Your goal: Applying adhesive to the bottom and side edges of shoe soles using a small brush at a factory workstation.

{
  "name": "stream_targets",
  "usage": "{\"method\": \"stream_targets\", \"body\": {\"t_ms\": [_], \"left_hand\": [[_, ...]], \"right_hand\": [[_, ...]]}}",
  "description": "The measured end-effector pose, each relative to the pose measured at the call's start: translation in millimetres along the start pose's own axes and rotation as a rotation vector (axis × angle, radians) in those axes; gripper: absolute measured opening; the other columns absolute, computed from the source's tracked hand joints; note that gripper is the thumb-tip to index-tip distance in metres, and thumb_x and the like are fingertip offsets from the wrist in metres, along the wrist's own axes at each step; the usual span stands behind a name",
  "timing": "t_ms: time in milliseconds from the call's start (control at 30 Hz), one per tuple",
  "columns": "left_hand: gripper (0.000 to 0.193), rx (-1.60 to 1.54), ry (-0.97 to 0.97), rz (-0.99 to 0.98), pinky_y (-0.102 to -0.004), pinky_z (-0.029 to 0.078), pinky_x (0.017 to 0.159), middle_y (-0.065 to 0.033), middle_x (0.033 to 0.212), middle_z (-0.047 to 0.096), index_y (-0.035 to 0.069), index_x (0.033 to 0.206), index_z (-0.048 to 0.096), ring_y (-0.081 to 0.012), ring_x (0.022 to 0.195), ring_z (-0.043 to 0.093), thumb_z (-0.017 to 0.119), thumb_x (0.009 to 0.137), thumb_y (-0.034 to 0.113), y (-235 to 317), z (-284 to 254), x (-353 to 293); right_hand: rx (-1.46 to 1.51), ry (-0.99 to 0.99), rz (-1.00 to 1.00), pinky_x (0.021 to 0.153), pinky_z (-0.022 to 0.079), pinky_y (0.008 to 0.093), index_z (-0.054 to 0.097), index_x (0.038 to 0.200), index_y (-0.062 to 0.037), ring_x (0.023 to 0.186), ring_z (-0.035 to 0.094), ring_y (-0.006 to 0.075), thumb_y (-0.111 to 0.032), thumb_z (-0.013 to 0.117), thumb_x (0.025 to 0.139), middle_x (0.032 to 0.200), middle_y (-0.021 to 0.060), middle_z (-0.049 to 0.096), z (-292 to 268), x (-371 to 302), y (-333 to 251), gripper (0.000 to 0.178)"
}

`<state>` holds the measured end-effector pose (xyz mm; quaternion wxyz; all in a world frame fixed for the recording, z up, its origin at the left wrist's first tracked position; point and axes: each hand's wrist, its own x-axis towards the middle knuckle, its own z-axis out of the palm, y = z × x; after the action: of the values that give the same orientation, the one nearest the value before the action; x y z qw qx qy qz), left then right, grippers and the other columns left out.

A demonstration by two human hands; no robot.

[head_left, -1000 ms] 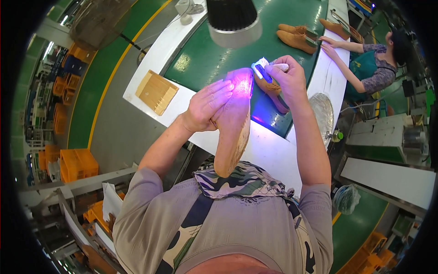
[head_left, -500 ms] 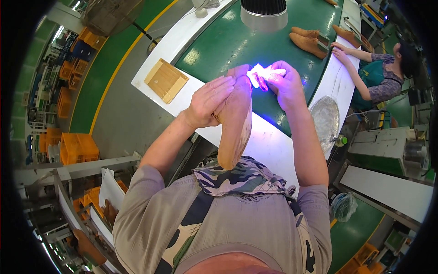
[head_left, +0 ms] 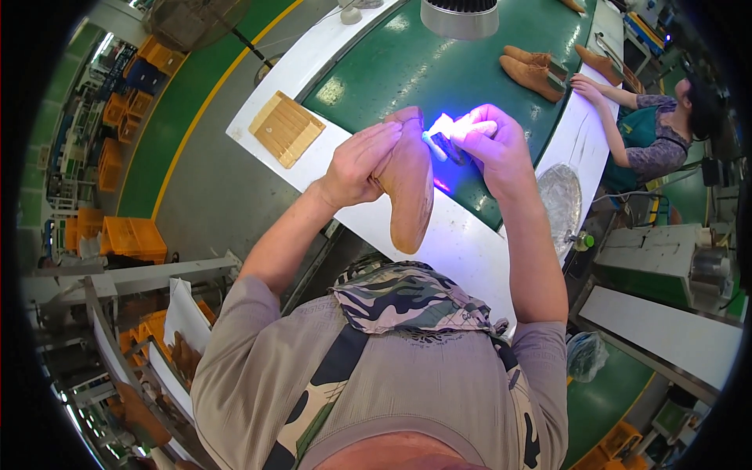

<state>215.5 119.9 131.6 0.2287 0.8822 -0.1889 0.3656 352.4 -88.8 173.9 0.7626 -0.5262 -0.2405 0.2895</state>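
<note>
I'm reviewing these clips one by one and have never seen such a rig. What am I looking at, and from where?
There's no robot here, just a person's bare hands. A fisheye camera on their head looks down, so straight edges bend. The left hand holds a tan shoe. The right hand pinches a small pale object beside it; bright glare hides what that is. Beyond, brown shoes stand on a green surface. A wooden board lies on its white border. A co-worker is at the right.
</note>
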Motion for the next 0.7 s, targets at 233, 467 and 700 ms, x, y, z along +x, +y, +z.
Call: {"method": "stream_targets", "body": {"t_ms": [233, 467, 700], "left_hand": [[0.063, -0.043, -0.061, -0.102, -0.0385, 0.055, 0.089, -0.0211, 0.117, 0.064, -0.003, 0.120, 0.058, -0.0350, 0.104, 0.066, 0.081, 0.062, 0.006, 4, 3, 5], [0.064, -0.201, -0.327, -0.400, -0.0358, 0.056, 0.078, -0.0157, 0.099, 0.070, 0.001, 0.118, 0.060, -0.0303, 0.088, 0.070, 0.085, 0.060, 0.012, 9, -4, 3], [0.062, -0.372, -0.691, -0.615, -0.0314, 0.054, 0.075, -0.0137, 0.091, 0.071, 0.000, 0.111, 0.064, -0.0223, 0.080, 0.070, 0.087, 0.055, 0.015, 5, -14, 0]], "right_hand": [[-0.024, -0.021, 0.017, 0.062, 0.044, 0.0228, 0.059, 0.085, -0.0024, 0.070, 0.056, 0.0077, -0.005, 0.072, 0.078, 0.077, 0.0015, 0.060, 1, -10, -18, 0.015], [-0.036, 0.017, -0.045, 0.060, 0.044, 0.0227, 0.059, 0.088, -0.0021, 0.069, 0.055, 0.0065, -0.004, 0.072, 0.080, 0.079, 0.0011, 0.059, -2, -10, -26, 0.016], [-0.014, 0.091, -0.087, 0.043, 0.032, 0.0170, 0.057, 0.089, -0.0012, 0.052, 0.044, 0.0020, 0.002, 0.066, 0.081, 0.071, -0.0028, 0.051, -8, 3, -18, 0.013]]}}
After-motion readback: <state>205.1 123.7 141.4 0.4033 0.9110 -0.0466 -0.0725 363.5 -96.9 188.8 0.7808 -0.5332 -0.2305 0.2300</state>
